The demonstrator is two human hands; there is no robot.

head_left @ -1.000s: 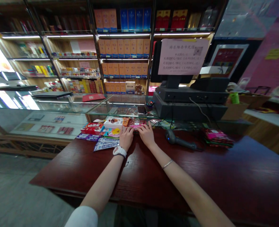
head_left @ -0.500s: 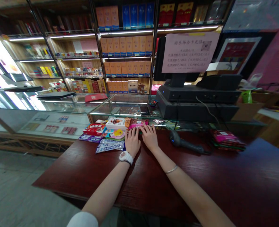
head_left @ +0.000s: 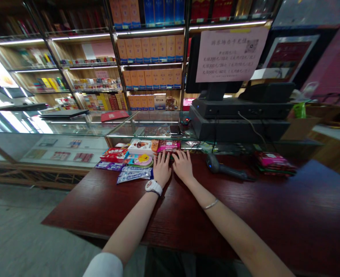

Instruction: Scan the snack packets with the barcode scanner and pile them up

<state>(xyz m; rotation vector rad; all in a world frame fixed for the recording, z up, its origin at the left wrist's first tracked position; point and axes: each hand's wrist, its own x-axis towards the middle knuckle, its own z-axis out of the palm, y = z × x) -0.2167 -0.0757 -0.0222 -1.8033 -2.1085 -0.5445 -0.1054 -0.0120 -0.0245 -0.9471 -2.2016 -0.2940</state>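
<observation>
My left hand, a white watch at its wrist, lies with fingers stretched out at the near left side of a pink snack packet. My right hand is beside it, fingers extended and slightly bent, its fingertips at the packet's near right side. Whether the fingertips press on the packet is hard to see. Left of my left hand are blue-and-white snack bars, a colourful packet with a yellow figure, a white box, red packets and purple packets.
A black barcode scanner lies on the dark red wooden counter, right of my hands. Farther right is a stack of pink packets. Behind stand a glass case, a dark phone and a cash register with a paper sign.
The view has tilted slightly downward, so the shelves sit higher in the picture. Both hands stay at the pink packet with almost no movement.
</observation>
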